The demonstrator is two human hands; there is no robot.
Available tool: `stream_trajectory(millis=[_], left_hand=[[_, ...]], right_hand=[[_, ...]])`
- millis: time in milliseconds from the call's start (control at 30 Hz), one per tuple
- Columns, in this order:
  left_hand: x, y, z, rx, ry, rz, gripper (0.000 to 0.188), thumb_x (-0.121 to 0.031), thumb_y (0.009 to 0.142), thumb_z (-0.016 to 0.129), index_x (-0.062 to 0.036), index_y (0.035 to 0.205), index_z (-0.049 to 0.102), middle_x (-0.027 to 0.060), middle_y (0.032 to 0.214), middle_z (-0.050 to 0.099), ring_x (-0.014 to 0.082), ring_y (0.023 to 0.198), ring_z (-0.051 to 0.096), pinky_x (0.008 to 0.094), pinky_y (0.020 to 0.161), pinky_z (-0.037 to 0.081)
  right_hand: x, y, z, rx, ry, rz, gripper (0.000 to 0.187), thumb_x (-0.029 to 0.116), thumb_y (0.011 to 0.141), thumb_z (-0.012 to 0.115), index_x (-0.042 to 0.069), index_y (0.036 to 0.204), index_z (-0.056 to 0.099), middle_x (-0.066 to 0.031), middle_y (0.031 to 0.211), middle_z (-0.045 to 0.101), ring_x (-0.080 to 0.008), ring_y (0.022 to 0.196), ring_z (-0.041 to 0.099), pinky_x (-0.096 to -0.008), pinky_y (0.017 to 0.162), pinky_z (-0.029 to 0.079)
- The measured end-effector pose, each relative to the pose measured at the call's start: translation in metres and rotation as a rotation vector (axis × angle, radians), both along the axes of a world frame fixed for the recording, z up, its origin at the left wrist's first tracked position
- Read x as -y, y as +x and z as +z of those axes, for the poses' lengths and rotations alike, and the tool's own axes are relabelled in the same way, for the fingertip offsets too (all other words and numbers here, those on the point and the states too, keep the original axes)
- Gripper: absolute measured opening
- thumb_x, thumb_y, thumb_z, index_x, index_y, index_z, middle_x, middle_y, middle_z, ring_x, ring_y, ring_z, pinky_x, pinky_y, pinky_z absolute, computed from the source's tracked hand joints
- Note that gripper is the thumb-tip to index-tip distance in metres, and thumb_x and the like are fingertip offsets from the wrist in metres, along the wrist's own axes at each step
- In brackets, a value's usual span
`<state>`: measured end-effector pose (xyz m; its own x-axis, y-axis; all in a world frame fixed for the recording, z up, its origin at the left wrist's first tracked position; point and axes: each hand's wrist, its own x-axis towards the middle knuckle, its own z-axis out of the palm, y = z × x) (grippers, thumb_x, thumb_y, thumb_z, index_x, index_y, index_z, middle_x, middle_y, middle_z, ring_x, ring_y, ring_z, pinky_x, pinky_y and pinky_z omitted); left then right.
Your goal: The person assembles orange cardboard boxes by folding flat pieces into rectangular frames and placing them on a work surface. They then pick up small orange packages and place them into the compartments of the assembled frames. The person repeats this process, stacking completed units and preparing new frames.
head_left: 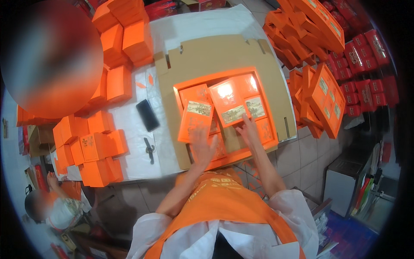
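Note:
A shallow orange tray box [271, 125] lies on flat brown cardboard in front of me, with several glossy orange boxes inside. My left hand [203, 144] has its fingers spread at the lower end of a small orange box [196, 118] with a picture band, which sits askew over the tray's left side. At the lower right corner of a larger orange box [226, 97], also tilted, are the fingertips of my right hand [250, 131]. That hand's fingers are apart. Another small orange box [249, 85] stands in the tray's far right corner.
Cardboard [215, 52] covers much of the white-topped table [172, 32]. A black phone [147, 115] and a dark small tool [149, 150] lie to the left, near stacked orange boxes [95, 146]. Orange trays [325, 99] and red boxes [366, 56] are piled right. Another person [62, 207] is at lower left.

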<state>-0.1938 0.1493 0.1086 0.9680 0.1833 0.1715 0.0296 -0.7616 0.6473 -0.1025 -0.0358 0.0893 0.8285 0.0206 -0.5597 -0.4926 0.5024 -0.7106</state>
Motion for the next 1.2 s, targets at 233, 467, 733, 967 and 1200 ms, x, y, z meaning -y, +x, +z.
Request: stream_trajectory(millis=[233, 467, 733, 967, 1200], left_hand=[[-0.036, 0.018, -0.005, -0.421, 0.288, 0.081, 0.103, -0.054, 0.065, 0.068, -0.0034, 0.138, 0.016, 0.0277, 0.142, 0.002, 0.041, 0.132, 0.006, 0.0638, 0.098, 0.009], [-0.034, 0.016, -0.012, -0.423, 0.299, 0.097, 0.103, -0.056, 0.065, 0.067, -0.0032, 0.138, 0.017, 0.0304, 0.141, 0.003, 0.0418, 0.132, 0.008, 0.0629, 0.098, 0.011], [-0.033, 0.014, -0.007, -0.406, 0.343, 0.088, 0.101, -0.055, 0.066, 0.065, -0.0032, 0.138, 0.018, 0.0313, 0.14, 0.005, 0.0422, 0.131, 0.01, 0.0609, 0.1, 0.01], [-0.031, 0.018, -0.001, -0.468, 0.373, 0.079, 0.1, -0.057, 0.067, 0.063, -0.0036, 0.138, 0.018, 0.0315, 0.14, 0.004, 0.0416, 0.132, 0.009, 0.0595, 0.101, 0.009], [-0.032, 0.018, 0.006, -0.465, 0.383, 0.083, 0.101, -0.059, 0.066, 0.063, -0.0038, 0.138, 0.019, 0.0315, 0.139, 0.008, 0.0416, 0.132, 0.008, 0.0595, 0.101, 0.008]], right_hand=[[-0.015, 0.023, -0.05, -0.164, -0.021, 0.006, 0.054, 0.022, 0.083, 0.062, 0.004, 0.124, 0.031, -0.0119, 0.115, 0.04, -0.0247, 0.102, 0.044, -0.0459, 0.084, 0.047], [-0.004, 0.03, -0.044, -0.208, -0.111, 0.126, 0.046, 0.026, 0.083, 0.063, 0.0, 0.114, 0.041, -0.0115, 0.104, 0.046, -0.0229, 0.093, 0.047, -0.0407, 0.08, 0.05], [0.01, 0.022, -0.036, -0.182, -0.06, 0.311, 0.051, 0.031, 0.083, 0.062, -0.001, 0.117, 0.041, -0.0109, 0.106, 0.047, -0.0218, 0.086, 0.054, -0.0338, 0.076, 0.049], [-0.006, 0.043, -0.046, -0.377, -0.006, 0.15, 0.065, 0.03, 0.082, 0.064, 0.0, 0.129, 0.03, -0.0187, 0.128, 0.032, -0.0275, 0.109, 0.044, -0.0382, 0.09, 0.043], [-0.043, 0.013, -0.085, -0.407, 0.194, -0.089, 0.088, 0.026, 0.082, 0.063, 0.004, 0.139, 0.0, -0.0187, 0.143, 0.004, -0.0313, 0.133, 0.013, -0.0441, 0.105, 0.026]])
